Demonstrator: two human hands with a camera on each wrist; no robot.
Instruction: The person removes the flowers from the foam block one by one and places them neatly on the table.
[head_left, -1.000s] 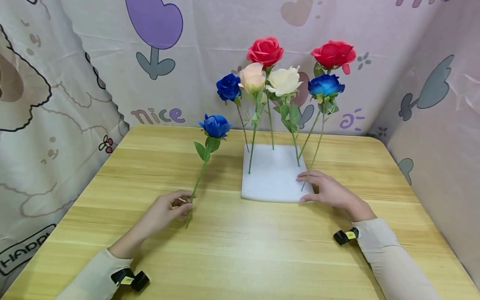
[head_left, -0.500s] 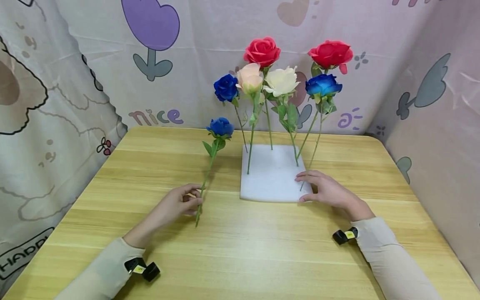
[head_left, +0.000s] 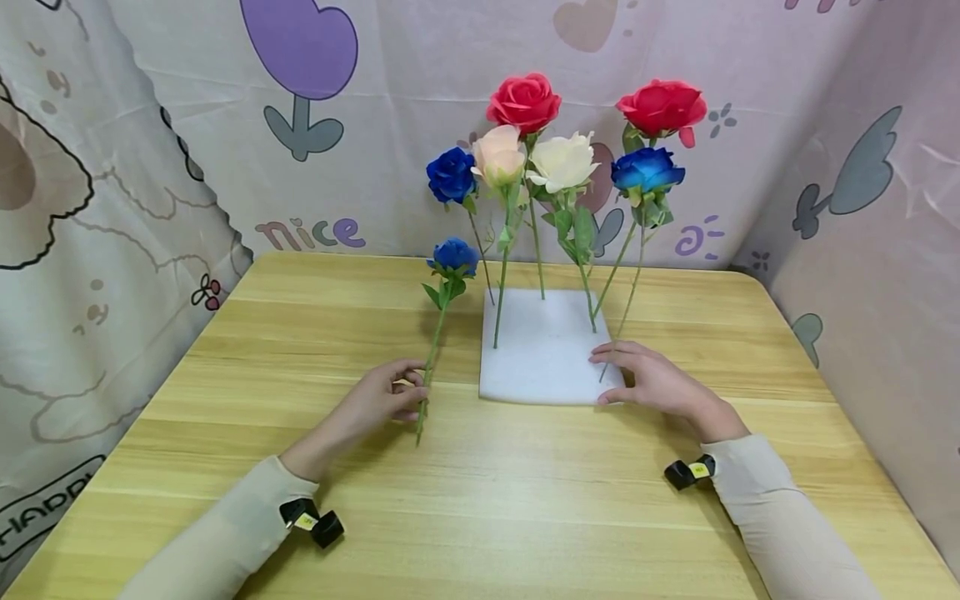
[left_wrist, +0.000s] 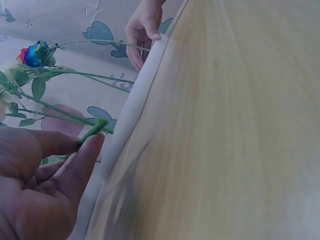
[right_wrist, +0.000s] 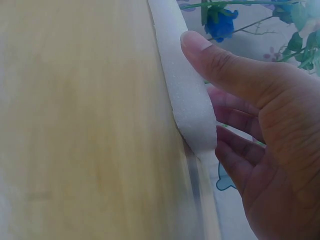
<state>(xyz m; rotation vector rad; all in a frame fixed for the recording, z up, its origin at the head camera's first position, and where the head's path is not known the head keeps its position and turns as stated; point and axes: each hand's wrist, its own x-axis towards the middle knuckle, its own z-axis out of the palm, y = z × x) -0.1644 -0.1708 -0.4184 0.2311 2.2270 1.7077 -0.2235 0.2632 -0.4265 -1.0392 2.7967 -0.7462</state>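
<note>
In the head view my left hand (head_left: 382,396) pinches the green stem of an artificial blue rose (head_left: 453,257). The flower is up, leaning right, just left of a white foam board (head_left: 540,375). The left wrist view shows thumb and fingertip on the rose stem (left_wrist: 92,134), its cut end apart from the board. My right hand (head_left: 663,385) holds the board's front right corner. In the right wrist view its thumb (right_wrist: 197,45) presses the foam edge (right_wrist: 187,90), with the other fingers round the side. A thin stem stands beside these fingers.
Several artificial roses rise from the board: a dark blue one (head_left: 452,175), a peach one (head_left: 498,157), a white one (head_left: 564,162), red ones and a bright blue one (head_left: 648,170). The wooden table (head_left: 480,508) meets a printed cloth (head_left: 420,75) behind.
My left hand has moved right and slightly forward with the blue rose, bringing it nearer the foam board. My right hand stays on the board's corner.
</note>
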